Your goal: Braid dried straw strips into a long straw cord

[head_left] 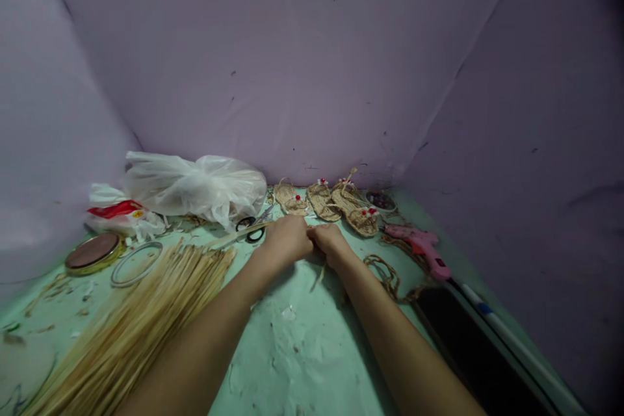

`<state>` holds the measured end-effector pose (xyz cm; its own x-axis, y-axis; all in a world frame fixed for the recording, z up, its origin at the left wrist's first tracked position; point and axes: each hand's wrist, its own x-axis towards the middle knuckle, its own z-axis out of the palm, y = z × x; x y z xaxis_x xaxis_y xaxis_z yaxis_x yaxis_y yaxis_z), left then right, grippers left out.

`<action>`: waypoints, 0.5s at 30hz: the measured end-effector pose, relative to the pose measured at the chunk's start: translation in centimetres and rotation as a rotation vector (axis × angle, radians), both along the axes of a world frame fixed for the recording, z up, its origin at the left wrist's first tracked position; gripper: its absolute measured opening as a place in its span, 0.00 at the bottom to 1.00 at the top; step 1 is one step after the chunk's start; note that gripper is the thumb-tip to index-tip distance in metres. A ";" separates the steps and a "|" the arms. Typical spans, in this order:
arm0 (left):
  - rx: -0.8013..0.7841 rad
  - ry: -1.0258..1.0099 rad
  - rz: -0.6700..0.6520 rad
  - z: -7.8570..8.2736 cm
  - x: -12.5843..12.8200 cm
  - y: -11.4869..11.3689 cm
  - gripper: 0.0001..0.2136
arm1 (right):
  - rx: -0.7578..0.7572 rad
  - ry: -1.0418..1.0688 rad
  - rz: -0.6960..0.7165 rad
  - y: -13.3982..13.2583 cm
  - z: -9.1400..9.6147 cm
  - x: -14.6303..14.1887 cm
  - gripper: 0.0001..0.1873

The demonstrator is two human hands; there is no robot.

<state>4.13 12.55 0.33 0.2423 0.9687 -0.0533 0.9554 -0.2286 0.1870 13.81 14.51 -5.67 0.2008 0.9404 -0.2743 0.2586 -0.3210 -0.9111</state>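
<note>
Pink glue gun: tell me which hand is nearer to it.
Right. The right hand is to the left of the pink glue gun, apart from it; the left hand is farther left, beyond the right one.

Fibre strands [160, 305] at left are golden tan, the fibre strip [244, 232] pale straw; far slippers [322, 203] are tan with red beads [369, 212]. The glue gun [414, 236] at right is pink, the tabletop [292, 370] mint green.

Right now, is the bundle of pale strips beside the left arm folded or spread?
Spread: the pale strips lie lengthwise on the green surface, far ends uneven and fanned.
</note>
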 end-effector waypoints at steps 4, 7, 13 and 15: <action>-0.123 -0.114 -0.092 -0.2 0.1 -0.2 0.06 | -0.065 0.072 0.016 0.1 0.1 0.2 0.07; -0.262 -0.358 0.077 -0.1 -1.3 1.4 0.09 | -0.098 0.100 0.047 0.0 0.4 0.6 0.08; -0.559 -0.906 0.421 -1.3 -0.5 2.8 0.06 | -0.116 0.154 0.120 -0.1 1.0 0.9 0.11; -0.698 -0.962 0.407 -1.9 0.4 2.6 0.07 | -0.108 0.177 0.147 -0.1 1.0 0.9 0.12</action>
